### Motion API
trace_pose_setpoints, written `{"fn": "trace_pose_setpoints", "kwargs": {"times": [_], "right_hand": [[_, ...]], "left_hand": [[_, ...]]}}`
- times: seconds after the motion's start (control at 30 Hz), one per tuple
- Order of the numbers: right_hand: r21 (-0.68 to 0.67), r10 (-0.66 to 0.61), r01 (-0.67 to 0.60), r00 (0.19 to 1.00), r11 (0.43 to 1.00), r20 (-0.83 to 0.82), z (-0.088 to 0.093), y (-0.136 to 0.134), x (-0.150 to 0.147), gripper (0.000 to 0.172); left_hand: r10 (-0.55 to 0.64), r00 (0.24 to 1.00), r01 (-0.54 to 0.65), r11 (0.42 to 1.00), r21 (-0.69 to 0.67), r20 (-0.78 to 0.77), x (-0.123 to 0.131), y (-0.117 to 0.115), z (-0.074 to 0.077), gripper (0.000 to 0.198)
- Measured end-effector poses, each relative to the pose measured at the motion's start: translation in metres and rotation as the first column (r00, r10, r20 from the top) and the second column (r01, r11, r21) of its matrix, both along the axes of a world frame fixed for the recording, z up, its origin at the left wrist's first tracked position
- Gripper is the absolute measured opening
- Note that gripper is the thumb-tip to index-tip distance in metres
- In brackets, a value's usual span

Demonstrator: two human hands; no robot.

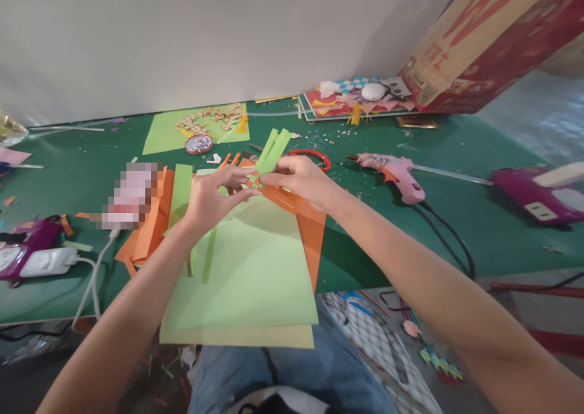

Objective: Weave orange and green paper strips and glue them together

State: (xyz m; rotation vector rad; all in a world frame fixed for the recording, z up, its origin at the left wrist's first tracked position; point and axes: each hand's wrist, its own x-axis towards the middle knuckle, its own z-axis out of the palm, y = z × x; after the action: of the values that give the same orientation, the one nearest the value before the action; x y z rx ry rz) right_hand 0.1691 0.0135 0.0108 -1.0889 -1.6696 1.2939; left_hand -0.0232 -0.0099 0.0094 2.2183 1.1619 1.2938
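Note:
Both my hands meet above the green table (pixel 438 219), pinching a small weave of green and orange paper strips (pixel 269 155). My left hand (pixel 212 198) grips the weave from the left, fingers closed, with loose green strips hanging below it. My right hand (pixel 298 179) pinches it from the right, with green strip ends sticking up behind the fingers. Under my hands lie a light green paper sheet (pixel 246 274) and an orange sheet (pixel 312 231).
A pink glue gun (pixel 395 173) with a black cord lies to the right, red-handled scissors (pixel 314 156) just behind my hands. A purple device (pixel 536 195) sits at far right, a white charger (pixel 45 262) at left. Paper crafts (pixel 351 100) and a cardboard box (pixel 483 36) stand at the back.

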Motion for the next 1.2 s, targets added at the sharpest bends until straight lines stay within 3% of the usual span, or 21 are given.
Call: {"fn": "trace_pose_setpoints", "kwargs": {"times": [0.33,0.5,0.7,1.07,1.2], "right_hand": [[-0.005,0.003,-0.003,1.0,1.0,0.024,0.0007,-0.0014,-0.0002,0.033],[0.023,0.069,-0.069,0.998,0.997,0.0,0.0008,-0.0021,-0.0005,0.032],[0.045,0.105,-0.107,0.994,0.993,0.028,0.002,-0.0035,-0.0004,0.029],[0.049,0.081,-0.086,0.992,0.995,0.1,0.0021,-0.003,-0.001,0.035],[0.064,0.108,-0.115,0.988,0.991,0.108,0.0021,-0.003,-0.0007,0.038]], "left_hand": [[0.004,1.0,-0.004,1.0,-0.026,-0.008,0.0016,-0.0014,0.0034,0.029],[0.018,1.0,-0.017,0.998,-0.059,0.004,0.0025,0.0005,0.0048,0.015],[-0.044,0.996,0.035,0.993,-0.112,-0.077,0.0019,0.0011,0.0064,0.019],[-0.062,0.998,0.059,0.988,-0.139,-0.019,0.0017,0.0008,0.0083,0.02],[-0.089,0.994,0.075,0.979,-0.188,-0.067,0.0021,-0.0002,0.0089,0.024]]}}
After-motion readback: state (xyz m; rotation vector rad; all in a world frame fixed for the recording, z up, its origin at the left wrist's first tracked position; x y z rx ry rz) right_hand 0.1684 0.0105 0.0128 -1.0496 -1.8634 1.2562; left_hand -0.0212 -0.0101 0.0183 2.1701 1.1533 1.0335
